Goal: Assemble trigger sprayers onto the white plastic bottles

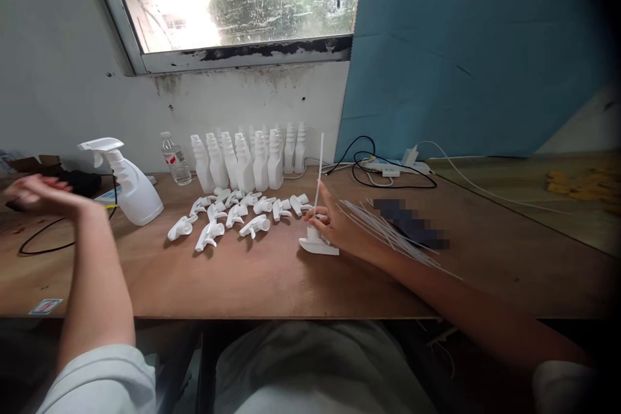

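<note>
My right hand [328, 223] grips a white trigger spray head [317, 246], which rests upside down on the table. A thin white dip tube [321, 162] rises almost upright from it, between my fingers. At the far left my left hand [43, 194] is raised near the assembled spray bottle [138, 191] without touching it. Its fingers are blurred, so I cannot make out whether they hold anything. Several loose trigger spray heads [237, 213] lie in the middle of the table. Loose dip tubes [388, 233] lie in a bundle beside my right forearm.
Several white bottles without heads [245, 165] stand along the wall, with a clear water bottle [177, 158] to their left. Black cables and a power strip [407, 166] lie at the back right. A pixelated dark patch [412, 223] covers something by the tubes. The table's front edge [272, 315] is near my body.
</note>
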Available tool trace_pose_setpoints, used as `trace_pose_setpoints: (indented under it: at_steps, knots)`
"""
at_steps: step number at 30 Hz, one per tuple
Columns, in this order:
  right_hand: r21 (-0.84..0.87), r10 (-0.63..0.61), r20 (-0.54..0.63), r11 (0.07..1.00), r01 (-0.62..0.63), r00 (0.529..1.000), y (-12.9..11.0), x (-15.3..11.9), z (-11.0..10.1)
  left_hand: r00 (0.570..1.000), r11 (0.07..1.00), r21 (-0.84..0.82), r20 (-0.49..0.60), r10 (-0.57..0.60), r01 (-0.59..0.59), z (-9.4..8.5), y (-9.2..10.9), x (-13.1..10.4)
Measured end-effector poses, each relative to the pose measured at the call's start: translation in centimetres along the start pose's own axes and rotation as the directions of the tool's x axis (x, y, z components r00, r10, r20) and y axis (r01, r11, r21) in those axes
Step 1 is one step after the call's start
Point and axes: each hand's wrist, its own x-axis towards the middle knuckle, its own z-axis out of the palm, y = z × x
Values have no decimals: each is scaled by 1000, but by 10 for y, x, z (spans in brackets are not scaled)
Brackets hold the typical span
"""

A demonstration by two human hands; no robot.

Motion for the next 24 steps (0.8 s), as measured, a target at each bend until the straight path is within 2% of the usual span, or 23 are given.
trace_pose_setpoints:
  at_steps: [1,3,4,5,6,7,8,9,10,12,14,16,18,21,24]
  knots:
    - [-12,-1,-2,1000,1,1000,2,0,0,999,979,-202,-37,-14,6,19,25,-18]
    - [-28,12,4,1000,-12,1000,6,-1,-1,991,960,-280,122,57,-21,59,67,-64]
    - [-32,22,6,999,-22,1000,8,-2,-2,960,950,-310,252,120,-37,78,83,-90]
    - [-38,34,7,999,-34,999,8,-3,-3,853,933,-357,471,227,-51,96,97,-117]
    - [-46,45,9,998,-44,999,7,-6,-5,668,915,-397,662,341,-74,113,109,-143]
    - [-58,53,13,997,-52,999,6,-9,-7,497,902,-421,765,410,-95,129,119,-168]
    - [-77,55,23,996,-53,998,3,-13,-9,413,907,-408,811,414,-108,145,128,-190]
    - [-106,44,39,994,-40,998,0,-17,-12,367,922,-371,847,385,-110,160,136,-210]
    - [-145,18,56,989,-9,998,-3,-22,-14,349,944,-315,878,328,-94,174,144,-227]
    - [-238,-58,78,968,75,995,-8,-33,-18,361,974,-218,904,227,-67,201,156,-252]
    - [-323,-107,81,938,127,991,-7,-44,-21,409,987,-148,898,163,-68,222,166,-268]
    - [-375,-102,83,918,126,991,-3,-55,-23,444,994,-84,890,107,-70,236,172,-278]
    - [-398,-91,105,909,126,990,2,-64,-27,469,993,-45,879,90,-106,242,175,-283]
    - [-387,-111,187,905,177,976,3,-73,-35,497,968,-54,850,172,-243,241,174,-286]
    - [-396,-173,338,865,307,925,-3,-75,-44,482,948,-79,846,227,-308,233,173,-287]
